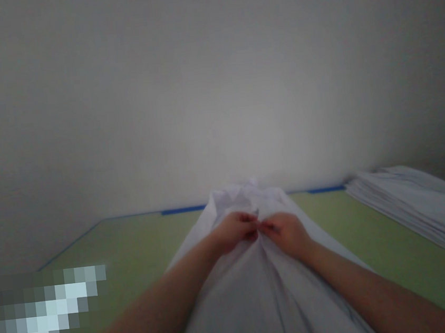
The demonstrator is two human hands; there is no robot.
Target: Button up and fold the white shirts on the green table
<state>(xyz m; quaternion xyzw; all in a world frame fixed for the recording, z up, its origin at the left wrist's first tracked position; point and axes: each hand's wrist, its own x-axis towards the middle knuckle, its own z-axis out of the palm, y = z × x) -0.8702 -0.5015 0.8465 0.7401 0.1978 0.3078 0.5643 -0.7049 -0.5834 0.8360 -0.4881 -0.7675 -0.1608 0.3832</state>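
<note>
A white cloth garment (237,302) stretches away from me down the middle of the table, its far end bunched up by the wall. My left hand (237,231) pinches the fabric near that far end. Right beside it, fingertips almost touching, my right hand (287,231) pinches the same spot. Folds fan out from the pinched point toward me. Whatever small part sits between the fingertips is too blurred to make out.
The green tabletop (136,250) has blue edging (183,210) along the wall. To the right lies a stack of folded white cloths (421,204). A plain grey wall (213,82) rises behind the table. The lower left corner is pixelated.
</note>
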